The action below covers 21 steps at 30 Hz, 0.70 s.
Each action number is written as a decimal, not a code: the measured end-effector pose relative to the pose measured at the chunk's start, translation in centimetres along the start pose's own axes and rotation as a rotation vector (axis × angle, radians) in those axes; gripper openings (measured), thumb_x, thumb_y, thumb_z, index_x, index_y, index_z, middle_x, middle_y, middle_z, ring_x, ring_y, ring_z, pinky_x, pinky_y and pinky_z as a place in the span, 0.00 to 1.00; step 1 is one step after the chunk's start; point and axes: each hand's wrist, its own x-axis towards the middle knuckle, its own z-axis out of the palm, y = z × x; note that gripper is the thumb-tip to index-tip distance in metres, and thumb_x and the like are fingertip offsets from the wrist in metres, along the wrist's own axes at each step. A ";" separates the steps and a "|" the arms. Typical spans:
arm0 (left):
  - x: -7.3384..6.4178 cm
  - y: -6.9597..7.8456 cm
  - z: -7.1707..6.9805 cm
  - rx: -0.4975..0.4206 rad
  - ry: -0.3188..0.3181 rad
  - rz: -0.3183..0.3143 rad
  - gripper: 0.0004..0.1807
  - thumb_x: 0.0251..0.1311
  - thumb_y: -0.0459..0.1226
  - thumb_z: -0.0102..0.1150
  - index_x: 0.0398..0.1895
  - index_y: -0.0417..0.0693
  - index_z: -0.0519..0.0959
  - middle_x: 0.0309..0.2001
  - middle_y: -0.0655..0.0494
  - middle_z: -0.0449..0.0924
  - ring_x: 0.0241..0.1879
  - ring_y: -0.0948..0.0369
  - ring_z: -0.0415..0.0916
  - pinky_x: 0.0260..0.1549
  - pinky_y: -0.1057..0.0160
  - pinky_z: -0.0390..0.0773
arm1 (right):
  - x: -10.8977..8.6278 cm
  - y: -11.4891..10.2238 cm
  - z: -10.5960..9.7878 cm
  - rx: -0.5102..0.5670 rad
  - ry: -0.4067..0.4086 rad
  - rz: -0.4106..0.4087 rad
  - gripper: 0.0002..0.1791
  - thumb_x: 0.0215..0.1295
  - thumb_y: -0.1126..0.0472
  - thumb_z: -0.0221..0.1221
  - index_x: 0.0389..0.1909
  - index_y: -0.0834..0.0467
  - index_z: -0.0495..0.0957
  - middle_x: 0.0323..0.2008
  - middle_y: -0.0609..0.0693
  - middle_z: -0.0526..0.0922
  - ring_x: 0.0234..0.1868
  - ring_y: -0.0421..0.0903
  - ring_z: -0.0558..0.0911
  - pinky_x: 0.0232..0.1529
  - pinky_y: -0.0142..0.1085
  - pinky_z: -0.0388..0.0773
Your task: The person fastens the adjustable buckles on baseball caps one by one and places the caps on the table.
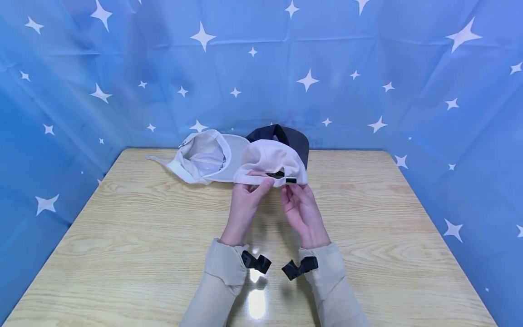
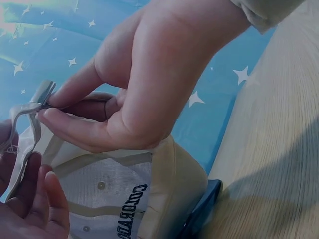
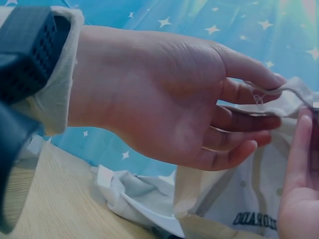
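Observation:
Both hands hold a cream-white baseball cap (image 1: 267, 156) by its back strap (image 1: 247, 180). My left hand (image 1: 246, 197) pinches the strap on the left side, thumb in front; in the left wrist view a small clasp (image 2: 44, 93) sits at its fingertips. With thumb and index finger, my right hand (image 3: 164, 94) pinches the strap's other side, its remaining fingers loosely bent below. A short black patch (image 1: 291, 180) shows on the strap near the right fingertips, under the cap's back opening (image 1: 277, 174). Inside the cap, dark lettering (image 2: 132, 211) is visible.
A white cap (image 1: 196, 159) lies to the left, its inside facing up and its strap loose end sticking out. Behind the held cap is a black cap (image 1: 299, 141). The wooden table (image 1: 388, 236) meets a blue star-patterned cloth (image 1: 261, 68) at the back and sides.

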 end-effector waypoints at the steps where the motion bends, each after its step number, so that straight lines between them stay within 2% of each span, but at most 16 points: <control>1: 0.0 0.0 0.0 0.009 0.002 0.000 0.13 0.50 0.40 0.63 0.35 0.42 0.76 0.37 0.53 0.77 0.39 0.59 0.72 0.42 0.62 0.71 | 0.0 0.0 0.0 -0.008 0.001 0.000 0.09 0.62 0.74 0.47 0.41 0.63 0.69 0.38 0.54 0.77 0.37 0.44 0.78 0.40 0.27 0.75; 5: 0.0 0.0 0.0 0.028 0.020 0.009 0.13 0.51 0.42 0.63 0.35 0.42 0.76 0.37 0.52 0.76 0.39 0.59 0.72 0.42 0.61 0.71 | -0.1 0.1 0.0 -0.017 -0.003 0.011 0.09 0.62 0.75 0.47 0.41 0.64 0.69 0.38 0.55 0.76 0.38 0.44 0.78 0.41 0.28 0.74; 10: 0.0 0.1 0.1 0.050 0.044 0.028 0.13 0.51 0.42 0.62 0.34 0.43 0.76 0.37 0.51 0.75 0.39 0.59 0.72 0.42 0.60 0.72 | -0.2 0.0 0.0 -0.027 -0.017 0.032 0.11 0.59 0.74 0.52 0.43 0.63 0.68 0.40 0.55 0.76 0.39 0.44 0.78 0.42 0.28 0.74; 17: -0.1 0.2 0.2 0.049 0.017 -0.008 0.14 0.50 0.41 0.63 0.36 0.42 0.76 0.37 0.53 0.76 0.40 0.59 0.72 0.42 0.63 0.71 | -0.2 0.0 0.1 -0.019 0.005 0.020 0.12 0.59 0.74 0.51 0.43 0.64 0.66 0.39 0.54 0.76 0.38 0.44 0.78 0.41 0.27 0.74; 21: -0.2 0.2 0.2 0.030 -0.003 -0.004 0.13 0.50 0.41 0.64 0.35 0.42 0.76 0.37 0.52 0.76 0.39 0.59 0.72 0.42 0.63 0.71 | -0.2 0.0 0.0 -0.031 0.013 0.019 0.11 0.60 0.74 0.50 0.43 0.64 0.66 0.38 0.54 0.75 0.37 0.43 0.78 0.41 0.27 0.74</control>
